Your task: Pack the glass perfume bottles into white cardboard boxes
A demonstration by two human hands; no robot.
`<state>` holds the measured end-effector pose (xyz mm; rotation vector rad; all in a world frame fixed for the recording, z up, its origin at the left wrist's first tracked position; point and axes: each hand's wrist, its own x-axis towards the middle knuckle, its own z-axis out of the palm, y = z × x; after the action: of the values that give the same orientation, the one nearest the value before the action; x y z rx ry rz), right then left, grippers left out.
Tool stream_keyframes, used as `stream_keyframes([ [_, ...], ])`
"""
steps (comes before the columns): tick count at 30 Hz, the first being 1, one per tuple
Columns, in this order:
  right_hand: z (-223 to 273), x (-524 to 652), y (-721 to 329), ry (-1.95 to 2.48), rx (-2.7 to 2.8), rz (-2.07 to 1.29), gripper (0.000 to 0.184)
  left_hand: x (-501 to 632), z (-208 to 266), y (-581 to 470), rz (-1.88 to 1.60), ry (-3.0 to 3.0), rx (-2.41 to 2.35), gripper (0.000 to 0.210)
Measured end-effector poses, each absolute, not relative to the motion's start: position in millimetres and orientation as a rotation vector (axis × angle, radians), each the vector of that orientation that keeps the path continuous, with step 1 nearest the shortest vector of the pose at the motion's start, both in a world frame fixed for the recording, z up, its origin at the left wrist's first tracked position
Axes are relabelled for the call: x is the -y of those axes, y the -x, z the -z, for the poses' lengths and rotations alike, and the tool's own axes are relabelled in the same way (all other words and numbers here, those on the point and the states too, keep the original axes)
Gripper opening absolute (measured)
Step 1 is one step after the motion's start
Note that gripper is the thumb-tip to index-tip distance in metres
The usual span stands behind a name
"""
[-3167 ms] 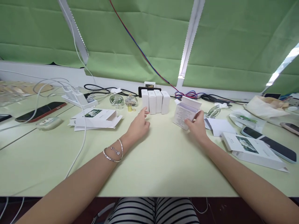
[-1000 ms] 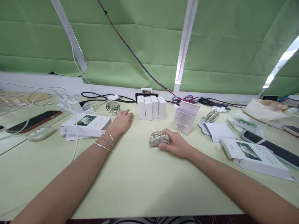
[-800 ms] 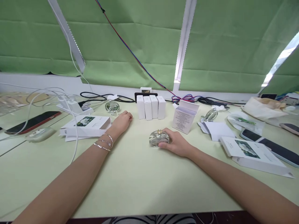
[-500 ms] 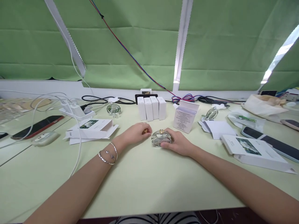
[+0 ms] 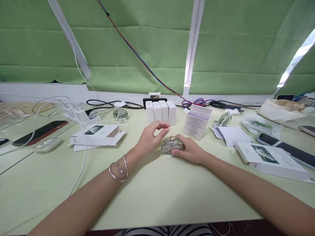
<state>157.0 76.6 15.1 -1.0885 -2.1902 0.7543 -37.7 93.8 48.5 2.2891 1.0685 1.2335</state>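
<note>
One rounded, gold-necked clear-glass bottle [image 5: 168, 146] is probably needing steadiness from my gripping right hand [image 5: 188, 149]; can't tell whether my left hand [image 5: 150, 138] is pinching anything.

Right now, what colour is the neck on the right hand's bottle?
Gold neck on the glass bottle the right hand holds; best seen in the head view.

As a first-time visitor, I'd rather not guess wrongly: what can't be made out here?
All in the head view:
Glass bottle: right side, hidden by the right hand.
Left hand: whether it pinches anything, too small to tell.
Open box: print, too small to read; bottom inside, hidden by its front wall.
Black slab: lower part, hidden behind the white boxes.
Dark device: cut off by the left edge.
</note>
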Motion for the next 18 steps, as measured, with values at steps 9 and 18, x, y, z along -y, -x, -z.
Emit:
stream_keyframes([
  [9,-12,-78,-158,1.127,2.197,-0.73,0.04,-88,-41,29,-1.276,-2.382,-0.896,0.015],
  [18,-16,-76,-158,1.068,2.194,-0.774,0.032,-91,-35,32,-1.352,-2.41,-0.829,0.015],
])
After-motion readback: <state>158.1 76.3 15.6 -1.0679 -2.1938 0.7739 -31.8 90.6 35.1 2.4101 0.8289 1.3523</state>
